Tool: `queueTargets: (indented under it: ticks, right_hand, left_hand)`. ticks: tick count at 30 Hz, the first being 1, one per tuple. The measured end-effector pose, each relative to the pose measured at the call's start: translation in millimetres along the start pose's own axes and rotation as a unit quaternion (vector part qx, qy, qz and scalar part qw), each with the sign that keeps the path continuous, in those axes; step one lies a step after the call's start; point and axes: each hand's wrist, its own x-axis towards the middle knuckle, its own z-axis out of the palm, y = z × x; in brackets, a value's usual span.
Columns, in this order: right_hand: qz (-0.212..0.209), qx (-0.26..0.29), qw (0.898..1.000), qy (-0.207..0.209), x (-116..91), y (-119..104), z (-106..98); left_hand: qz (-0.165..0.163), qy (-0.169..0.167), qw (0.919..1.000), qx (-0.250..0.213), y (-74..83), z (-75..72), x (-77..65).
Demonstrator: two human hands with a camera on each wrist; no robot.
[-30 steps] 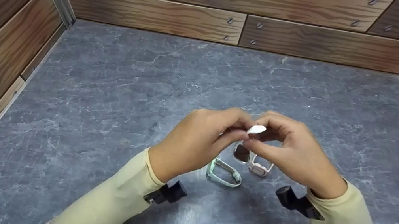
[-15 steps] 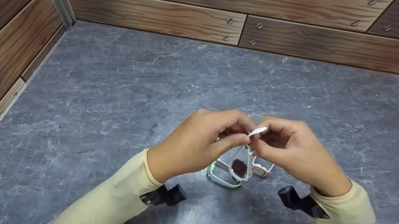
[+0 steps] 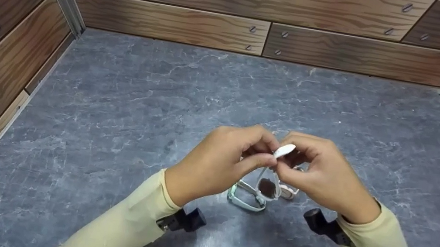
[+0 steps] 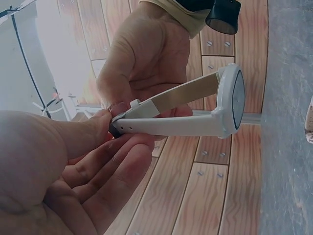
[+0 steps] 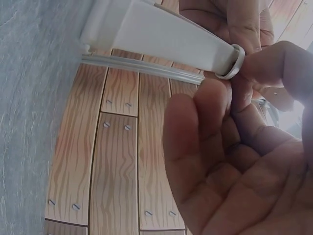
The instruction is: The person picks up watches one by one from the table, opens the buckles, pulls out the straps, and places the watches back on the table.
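Note:
A white wristwatch (image 3: 268, 188) hangs between the two hands, its dark face low and its strap rising to the fingertips. My left hand (image 3: 221, 159) pinches the strap at the buckle end. Opposite it, my right hand (image 3: 320, 170) pinches the strap ends too, and the white strap tip (image 3: 285, 150) sticks up between the hands. The left wrist view shows both strap halves meeting at the buckle (image 4: 119, 116), partly covered by fingers. A strap loop (image 5: 238, 63) encircles the white strap beside the fingertips in the right wrist view.
A mint-green watch (image 3: 248, 207) lies closed in a ring on the grey marbled table (image 3: 161, 101), below the held watch. Right beside it rests a pale pink watch (image 3: 287, 192), partly hidden. Wood-patterned walls (image 3: 200, 27) border the table at the back and sides.
The watch has turned so its dark face and strap show more below the hands. Its strap tip stands up more steeply. Both hands keep pinching the strap.

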Motion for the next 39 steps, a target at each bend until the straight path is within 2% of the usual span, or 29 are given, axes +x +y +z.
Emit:
queueTargets:
  ticks: [6,16,23,31,35,39]
  right_hand:
    - [-0.025,-0.006,1.000,0.007,-1.0,0.3,2.9]
    - [-0.064,-0.036,0.997,0.029,-0.4,2.9,7.8]
    - [-0.073,-0.027,0.997,0.027,-0.5,4.7,7.3]
    - [-0.083,0.004,0.996,0.043,1.7,4.1,3.8]
    - [-0.077,0.002,0.996,0.043,1.6,2.8,3.8]
    - [-0.073,0.011,0.996,0.040,2.5,2.8,5.7]
  left_hand:
    - [-0.001,-0.002,1.0000,-0.008,-0.6,0.4,-0.1]
    - [-0.007,-0.013,0.9986,-0.051,-0.1,0.4,-0.7]
    - [-0.010,-0.012,0.9983,-0.056,-1.1,1.0,-1.0]
    - [-0.006,-0.043,0.9970,-0.063,-1.7,-2.5,0.1]
    - [-0.011,-0.039,0.9971,-0.064,-0.8,-2.4,0.6]
    - [-0.002,-0.027,0.9977,-0.062,-0.5,-1.6,0.1]
